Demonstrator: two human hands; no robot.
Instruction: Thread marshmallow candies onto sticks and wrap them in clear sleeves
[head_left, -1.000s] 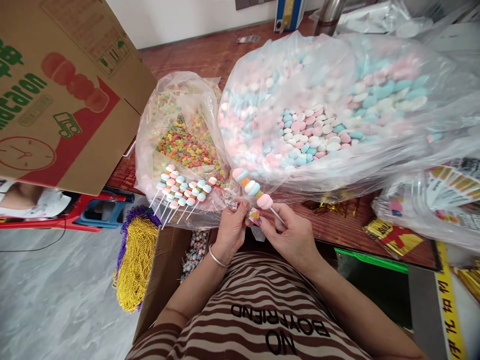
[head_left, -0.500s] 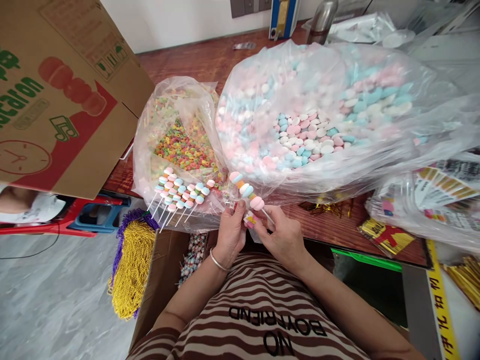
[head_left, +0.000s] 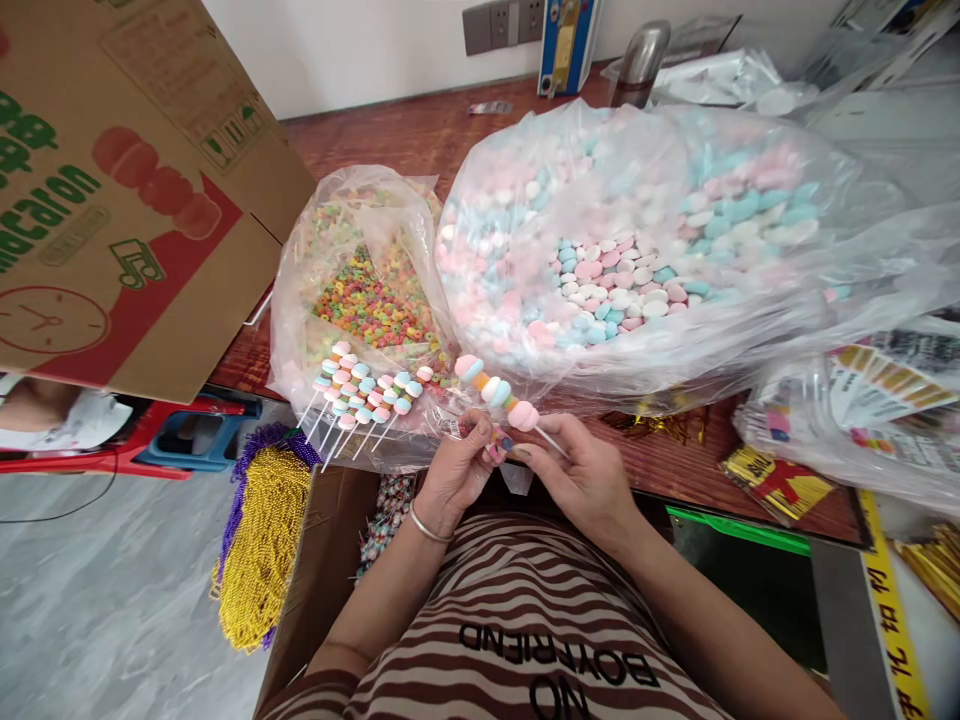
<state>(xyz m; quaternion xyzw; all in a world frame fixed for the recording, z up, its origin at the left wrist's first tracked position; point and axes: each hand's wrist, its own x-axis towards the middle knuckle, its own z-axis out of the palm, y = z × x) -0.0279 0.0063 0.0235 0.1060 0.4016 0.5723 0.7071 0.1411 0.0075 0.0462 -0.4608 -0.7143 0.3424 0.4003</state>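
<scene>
Since the earlier frame in the head view, the two hands have drawn slightly apart, and the small colourful piece between them has turned, showing pink and blue. A clear bag of cereal-like rings and a larger bag of sweets crowd the wooden table, with a cardboard box standing at the left. A row of sweet sticks lies on the front of the smaller bag. The left hand is nearly closed, pinching the colourful piece, its fingers partly hiding it. The right hand, half curled, grips the thin white stem of a candy stick, which slants up in front of the larger bag; its thumb reaches the piece. The plastic is crinkled and see-through; the sweets are smooth, rounded and pastel.
</scene>
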